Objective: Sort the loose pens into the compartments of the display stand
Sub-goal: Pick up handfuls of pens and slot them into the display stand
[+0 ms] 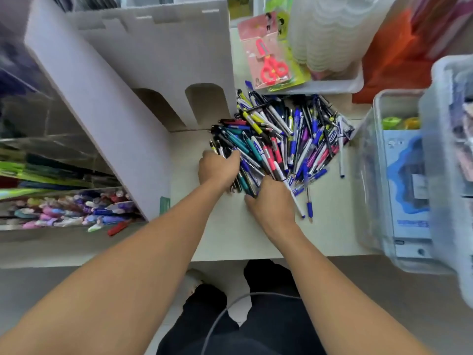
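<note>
A big heap of loose pens (289, 134), mostly blue, white, teal, pink and yellow, lies on the pale table (230, 239) right of the white display stand (107, 103). My left hand (217, 169) lies on the heap's near left edge, fingers curled round a bunch of dark and teal pens. My right hand (271, 201) sits at the near edge of the heap, fingers curled over the same bunch, fingertips hidden. The stand's clear compartments (66, 208) on the left hold several coloured pens.
Packaged red scissors (271, 62) lean on a white tray (330, 85) behind the heap. Clear plastic bins (399, 175) stand on the right. A red pen (118, 228) and a green one lie by the stand's front. The table edge runs just below my forearms.
</note>
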